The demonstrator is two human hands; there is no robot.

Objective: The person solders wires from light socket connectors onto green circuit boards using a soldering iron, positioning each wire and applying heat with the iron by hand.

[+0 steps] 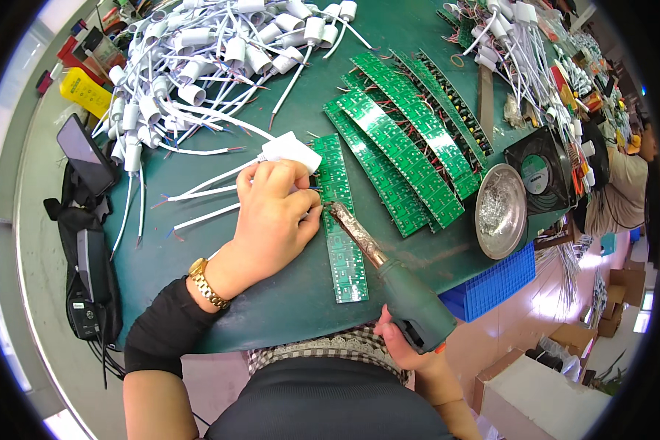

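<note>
My left hand [275, 209], a gold watch on its wrist, is closed in a pinch at the left edge of a green circuit board strip [347, 260]. Its fingertips appear to grip a thin wire there, though they largely hide it. A white lamp holder [293, 150] lies just beyond my knuckles, and loose white cables [209, 213] run out to the left of the hand. My right hand [403, 346] is wrapped around the green handle of a soldering gun [411, 297]. The gun's dark metal tip meets the strip close to my left fingertips.
Many white lamp holders with cables [198, 66] are heaped at the far left. Stacked circuit boards [396, 139] lie right of the strip. A metal dish [500, 213] and a black fan [539, 172] stand at the right, above a blue crate [491, 282]. A phone [86, 155] is at the left edge.
</note>
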